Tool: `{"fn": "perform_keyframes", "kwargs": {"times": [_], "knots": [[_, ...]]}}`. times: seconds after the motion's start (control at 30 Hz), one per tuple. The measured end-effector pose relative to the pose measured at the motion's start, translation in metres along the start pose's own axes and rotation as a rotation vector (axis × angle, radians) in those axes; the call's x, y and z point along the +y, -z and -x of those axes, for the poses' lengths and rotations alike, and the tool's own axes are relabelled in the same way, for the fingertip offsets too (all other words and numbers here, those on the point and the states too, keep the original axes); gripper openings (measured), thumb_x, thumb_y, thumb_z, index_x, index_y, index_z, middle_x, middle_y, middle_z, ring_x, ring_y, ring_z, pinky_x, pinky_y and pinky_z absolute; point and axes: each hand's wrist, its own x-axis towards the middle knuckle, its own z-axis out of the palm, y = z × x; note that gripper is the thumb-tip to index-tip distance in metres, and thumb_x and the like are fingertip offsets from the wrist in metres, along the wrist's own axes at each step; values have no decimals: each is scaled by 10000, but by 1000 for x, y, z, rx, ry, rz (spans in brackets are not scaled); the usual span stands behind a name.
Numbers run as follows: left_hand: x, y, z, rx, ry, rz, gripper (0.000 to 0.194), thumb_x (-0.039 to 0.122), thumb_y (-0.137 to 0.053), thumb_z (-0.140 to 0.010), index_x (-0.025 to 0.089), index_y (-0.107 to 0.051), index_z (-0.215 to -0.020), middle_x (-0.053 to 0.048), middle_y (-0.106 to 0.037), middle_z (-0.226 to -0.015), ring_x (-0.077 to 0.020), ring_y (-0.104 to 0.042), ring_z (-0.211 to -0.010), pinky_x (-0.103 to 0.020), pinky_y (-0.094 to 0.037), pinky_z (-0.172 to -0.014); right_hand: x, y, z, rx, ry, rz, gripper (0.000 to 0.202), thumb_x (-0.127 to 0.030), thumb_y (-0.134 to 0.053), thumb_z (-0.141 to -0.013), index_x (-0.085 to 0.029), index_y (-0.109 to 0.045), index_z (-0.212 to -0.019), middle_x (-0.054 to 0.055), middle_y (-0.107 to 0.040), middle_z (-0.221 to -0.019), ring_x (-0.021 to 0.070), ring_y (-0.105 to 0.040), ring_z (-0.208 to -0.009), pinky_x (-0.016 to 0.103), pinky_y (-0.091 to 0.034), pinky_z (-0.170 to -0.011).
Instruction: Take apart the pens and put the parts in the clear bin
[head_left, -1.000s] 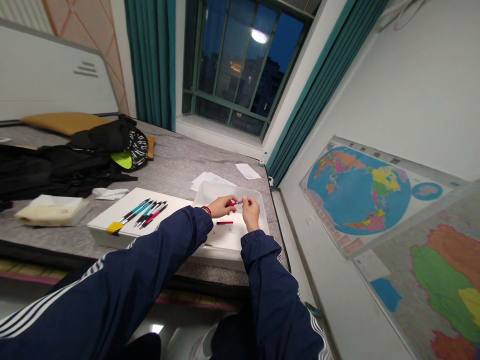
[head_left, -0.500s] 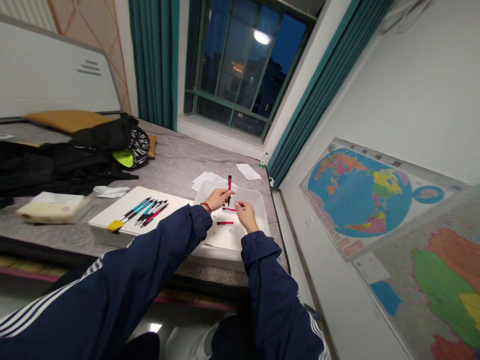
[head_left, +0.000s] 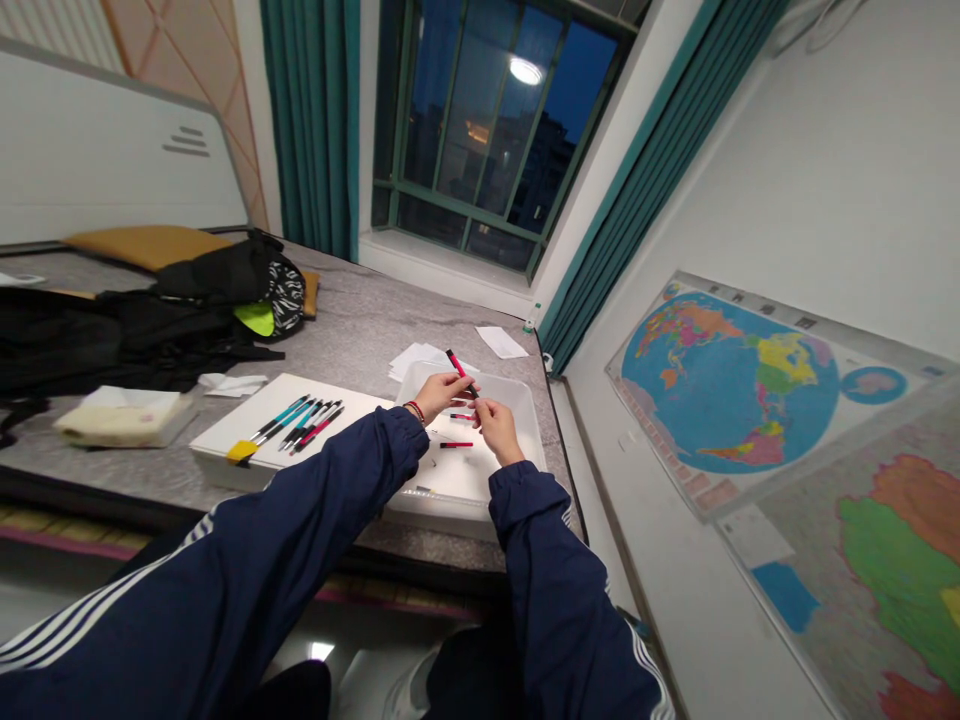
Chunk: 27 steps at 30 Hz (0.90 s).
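Note:
Above a white tray [head_left: 534, 425], my left hand [head_left: 444, 393] pinches a red and black pen [head_left: 456, 362], which tilts with its black upper end to the left. The fingers of my right hand [head_left: 498, 428] close on the pen's lower end. Red and black pen parts [head_left: 456, 445] lie in the tray below, with small dark pieces near them. Left of the tray, several assembled pens [head_left: 300, 424] in blue, black and red lie on a white box [head_left: 281, 388], beside a yellow and black item [head_left: 241, 452] at its front left corner.
Black bags [head_left: 135, 330], a tissue pack [head_left: 124, 416] and a crumpled tissue [head_left: 232, 384] are on the grey table [head_left: 367, 320] at the left. White papers [head_left: 501, 342] and a small bottle [head_left: 532, 318] stand behind the tray. A wall with maps [head_left: 727, 375] borders the right side.
The pen in my left hand has gone from upright to tilted. My right hand, earlier apart from it, now grips its lower end. The view has shifted slightly.

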Motion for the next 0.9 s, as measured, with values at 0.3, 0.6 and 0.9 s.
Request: {"fn": "perform_keyframes", "kwargs": {"times": [0.3, 0.6, 0.9], "knots": [[-4, 3, -3, 92, -11, -39, 493, 569, -776, -626, 142, -617, -813, -117, -735, -962, -170, -682, -770, -294, -515, -703, -10, -3, 4, -8, -106, -121, 392, -549, -611, -764, -160, -653, -798, 23, -634, -680, 124, -568, -521, 226, -426, -458], [4, 0, 3, 36, -14, -31, 509, 558, -757, -662, 135, -650, -925, -148, -727, -1032, -193, -694, -816, -298, -494, -705, -12, -2, 3, 84, -171, -280, 398, -538, -688, -713, -184, -575, -859, -21, -602, -667, 96, -562, -512, 186, -422, -434], [5, 1, 4, 9, -8, -6, 510, 553, -764, -663, 138, -660, -941, -159, -707, -1112, -181, -688, -803, -295, -496, -706, -12, -2, 4, 71, -265, -374, 374, -539, -661, -755, -190, -545, -820, -12, -602, -696, 98, -576, -551, 181, -442, -452]]}}
